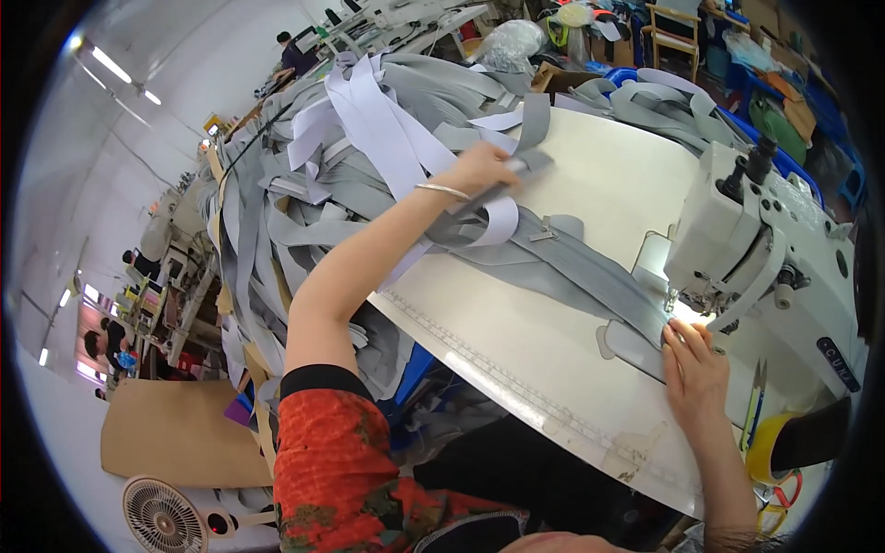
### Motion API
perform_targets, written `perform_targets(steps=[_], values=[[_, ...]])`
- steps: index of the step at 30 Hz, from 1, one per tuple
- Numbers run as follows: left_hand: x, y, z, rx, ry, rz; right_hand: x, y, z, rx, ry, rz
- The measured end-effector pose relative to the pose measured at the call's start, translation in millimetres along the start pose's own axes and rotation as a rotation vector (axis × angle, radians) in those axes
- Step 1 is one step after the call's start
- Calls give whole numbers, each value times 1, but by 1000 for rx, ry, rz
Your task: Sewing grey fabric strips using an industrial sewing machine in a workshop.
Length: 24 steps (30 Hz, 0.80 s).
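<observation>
My left hand (484, 170) is raised over the tangle of grey and white strips (378, 120), its fingers curled round a grey strip (530, 164) that is blurred by motion. A long grey zipper tape (590, 272) with a metal slider (544, 234) runs across the white sewing table (608, 157) to the sewing machine (737, 230). My right hand (693, 369) lies by the needle area, fingertips pressed on the end of the tape, thumb partly hidden.
Scissors (758, 396), a yellow tape roll (774, 447) and a blue bin (811, 184) are at the right. A fan (161, 525) stands lower left by a brown board (175, 429). A chair (673, 41) stands behind. Several people (111, 346) work at other machines on the left.
</observation>
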<state>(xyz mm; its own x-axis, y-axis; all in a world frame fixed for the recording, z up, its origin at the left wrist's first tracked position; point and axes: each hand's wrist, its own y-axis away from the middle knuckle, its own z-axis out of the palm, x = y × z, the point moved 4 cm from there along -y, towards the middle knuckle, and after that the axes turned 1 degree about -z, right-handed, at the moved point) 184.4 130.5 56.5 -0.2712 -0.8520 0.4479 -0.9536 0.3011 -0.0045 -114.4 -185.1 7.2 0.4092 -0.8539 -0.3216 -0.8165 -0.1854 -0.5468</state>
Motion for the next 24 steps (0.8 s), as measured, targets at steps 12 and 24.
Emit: perform_targets(steps=[12,24], values=[[95,124,-199,1290,370,878,1,2,-1,35,9,-45],[162,155,48,426,-484,1362,0,-5,-4,86,126,-120]])
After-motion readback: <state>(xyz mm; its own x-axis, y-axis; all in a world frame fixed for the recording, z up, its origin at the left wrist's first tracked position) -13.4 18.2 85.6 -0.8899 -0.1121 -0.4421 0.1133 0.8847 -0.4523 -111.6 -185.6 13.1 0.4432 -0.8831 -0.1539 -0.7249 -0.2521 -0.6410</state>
